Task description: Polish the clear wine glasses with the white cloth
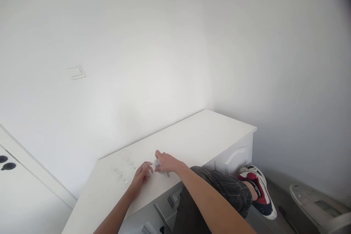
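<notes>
My right hand [168,162] is closed around a crumpled grey-white wad [157,163] that looks like cloth or tissue; part of it hangs below the fingers. Close beside it, my left hand [141,175] curls its fingers round something pale and translucent [148,170], too small to name. Both hands are just over the white cabinet top [192,135], near its front edge. Left of the left hand, small shiny specks and smudges [120,176] are scattered on that surface; whether they are droplets or bits of film is unclear.
White walls meet behind the cabinet, with a switch plate [76,72] on the left one. A white door with dark round fittings [9,166] is at the far left. My bent leg [225,186] and sneaker [260,192] rest beside the cabinet. A pale scale-like object [315,201] lies low right.
</notes>
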The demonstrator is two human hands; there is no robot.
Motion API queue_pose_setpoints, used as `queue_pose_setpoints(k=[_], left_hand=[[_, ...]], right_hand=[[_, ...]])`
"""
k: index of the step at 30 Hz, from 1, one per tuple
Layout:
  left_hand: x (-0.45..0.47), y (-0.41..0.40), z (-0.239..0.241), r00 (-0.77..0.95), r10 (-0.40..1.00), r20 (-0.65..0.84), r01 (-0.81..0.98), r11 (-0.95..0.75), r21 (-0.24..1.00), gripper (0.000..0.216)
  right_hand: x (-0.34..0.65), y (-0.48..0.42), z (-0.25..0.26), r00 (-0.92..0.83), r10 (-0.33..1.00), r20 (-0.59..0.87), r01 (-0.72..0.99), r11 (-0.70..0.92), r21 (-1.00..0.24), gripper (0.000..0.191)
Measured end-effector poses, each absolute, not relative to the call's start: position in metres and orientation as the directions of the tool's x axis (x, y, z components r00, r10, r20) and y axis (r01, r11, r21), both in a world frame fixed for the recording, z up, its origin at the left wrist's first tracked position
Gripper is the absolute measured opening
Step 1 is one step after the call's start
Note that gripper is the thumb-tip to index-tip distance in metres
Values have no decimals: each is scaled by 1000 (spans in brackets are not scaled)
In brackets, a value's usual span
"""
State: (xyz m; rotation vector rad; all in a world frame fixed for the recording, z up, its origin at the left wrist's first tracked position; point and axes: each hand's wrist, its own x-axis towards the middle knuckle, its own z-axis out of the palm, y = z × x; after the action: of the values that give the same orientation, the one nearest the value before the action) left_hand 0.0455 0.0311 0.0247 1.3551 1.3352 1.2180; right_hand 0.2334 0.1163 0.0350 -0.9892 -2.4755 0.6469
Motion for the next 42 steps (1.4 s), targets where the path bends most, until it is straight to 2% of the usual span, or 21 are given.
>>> queue_pose_setpoints(k=[2, 5, 7, 10, 12, 14, 16, 18, 22, 25, 27, 28, 30, 33, 35, 36, 37, 38, 40, 42], left_hand=[[48, 30, 29, -42, 997, 70, 158, -62, 986, 46], [46, 33, 26, -25, 998, 65, 159, -60, 985, 47], [42, 37, 19, -37, 998, 44, 167, -37, 985, 48], [38, 42, 10, -92, 995, 23, 154, -8, 988, 49], [37, 42, 9, -107, 993, 45, 154, -28, 988, 48], [37, 40, 12, -82, 993, 89, 183, -73, 980, 46], [38, 37, 17, -37, 991, 131, 213, -121, 970, 43], [38, 35, 21, -3, 989, 146, 224, -141, 964, 42], [34, 36, 18, -9, 994, 109, 221, -104, 970, 44], [30, 41, 8, -64, 995, 74, 185, -61, 981, 47], [29, 44, 3, -85, 995, 51, 151, -38, 988, 48], [29, 45, 2, -92, 995, 43, 138, -30, 990, 48], [29, 46, 1, -119, 992, 46, 124, -31, 992, 48], [31, 47, 1, -140, 988, 64, 114, -48, 992, 46], [30, 48, 1, -139, 989, 47, 109, -32, 994, 46], [29, 49, 0, -138, 990, 35, 111, -20, 994, 47], [28, 50, -1, -142, 989, 27, 115, -10, 993, 47], [27, 50, -2, -148, 989, 22, 120, -5, 993, 48], [26, 51, -6, -145, 989, 20, 116, -3, 993, 47], [24, 51, -9, -132, 991, 28, 99, -15, 995, 47]], right_hand=[[239, 119, 36, -626, 766, 147, 535, 558, -634, 55], [240, 121, 36, -654, 745, 128, 524, 569, -634, 47], [236, 118, 35, -709, 687, 163, 517, 662, -543, 38], [229, 113, 34, -791, 569, 225, 506, 815, -281, 32], [225, 110, 35, -797, 552, 245, 510, 833, -214, 33], [223, 109, 35, -746, 625, 230, 544, 771, -331, 29], [223, 110, 36, -700, 699, 146, 547, 657, -519, 29], [223, 112, 36, -691, 720, 58, 522, 553, -649, 28], [222, 110, 37, -687, 727, 5, 472, 451, -758, 34], [223, 107, 42, -730, 675, -111, 420, 314, -851, 39], [224, 105, 44, -742, 648, -171, 425, 258, -867, 37], [224, 104, 45, -741, 653, -160, 437, 287, -853, 34], [223, 102, 43, -734, 677, -50, 468, 451, -760, 29], [218, 97, 37, -756, 638, 144, 519, 720, -461, 33], [213, 95, 34, -774, 602, 198, 543, 791, -283, 40], [212, 94, 33, -770, 601, 212, 552, 795, -251, 42], [210, 93, 32, -754, 618, 220, 562, 782, -271, 41], [209, 93, 32, -726, 654, 215, 571, 746, -342, 36], [210, 95, 34, -667, 731, 140, 550, 611, -569, 24], [212, 99, 35, -650, 760, 15, 481, 426, -766, 21]])
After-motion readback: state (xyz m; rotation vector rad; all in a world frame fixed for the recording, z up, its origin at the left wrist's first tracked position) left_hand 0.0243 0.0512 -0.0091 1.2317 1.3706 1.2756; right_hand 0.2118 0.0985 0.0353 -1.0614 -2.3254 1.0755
